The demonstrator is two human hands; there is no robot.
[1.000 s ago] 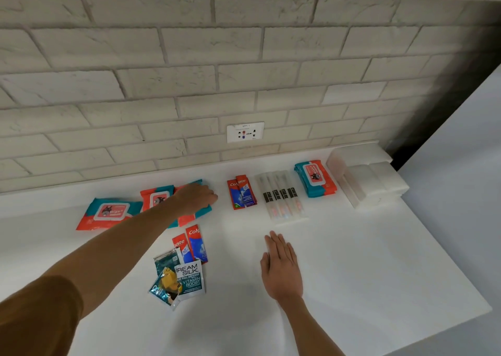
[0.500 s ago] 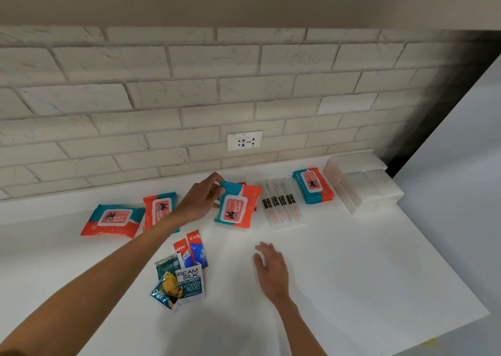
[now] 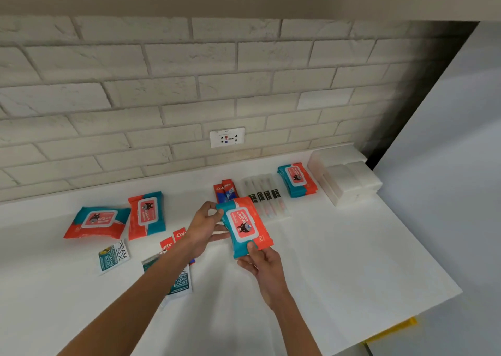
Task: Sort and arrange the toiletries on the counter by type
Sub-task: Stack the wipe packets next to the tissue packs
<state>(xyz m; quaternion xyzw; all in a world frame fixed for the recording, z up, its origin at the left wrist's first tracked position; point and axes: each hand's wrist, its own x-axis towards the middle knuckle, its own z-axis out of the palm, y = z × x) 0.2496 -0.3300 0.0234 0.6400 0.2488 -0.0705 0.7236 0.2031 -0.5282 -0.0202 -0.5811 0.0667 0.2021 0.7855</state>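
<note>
Seen from a head-worn camera looking down, a person is standing at a white counter (image 3: pixel 339 247) set against a pale brick wall (image 3: pixel 162 84). Both hands are holding one teal and orange wipes pack (image 3: pixel 245 225) lifted above the middle of the counter, its label facing up. The left hand (image 3: pixel 202 229) is gripping the pack's far end, thumb and fingers curling round its edge. The right hand (image 3: pixel 261 260) is pinching the near end, thumb pressing on top and fingers curling underneath. Just behind the held pack, Colgate toothpaste sachets (image 3: pixel 226 190) are lying beside a row of wrapped toothbrushes (image 3: pixel 264 193). To their right, a stack of matching wipes (image 3: pixel 296 179) is sitting next to white folded bundles (image 3: pixel 349 179) in the back corner. At the left, a second wipes pack (image 3: pixel 97 221) and a third wipes pack (image 3: pixel 146 214) are lying side by side. Nearer the person, more toothpaste sachets (image 3: pixel 173 240) are lying partly hidden by the left forearm, a Cream Silk sachet (image 3: pixel 113 256) is lying to its left, and a Vitamin Boost sachet (image 3: pixel 180 282) is showing beneath the arm. A wall outlet (image 3: pixel 227 137) is sitting above the toothpaste.
</note>
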